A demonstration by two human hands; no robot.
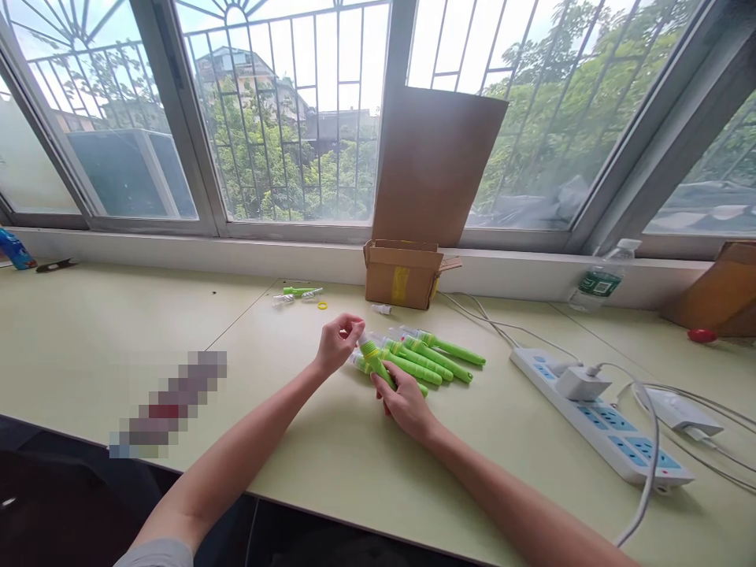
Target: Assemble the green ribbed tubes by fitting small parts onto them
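A bright green stick-like handle (378, 362) with yellow rings and a pale, clear tip is held over the table. My right hand (407, 402) wraps round its lower part. At its upper end my left hand (341, 342) is closed in a pinch by the clear tip; what lies between those fingertips is partly hidden. Just behind, several similar green handles (452, 349) with clear ends lie side by side on the table, some covered by the held one and my right hand.
A small cardboard box (383, 283) stands by the window, with a loose clear piece (382, 309) before it. Small green and clear parts (295, 291) and a yellow ring (322, 305) lie left. Rightward are a power strip (596, 417), cables and a plastic bottle (602, 279).
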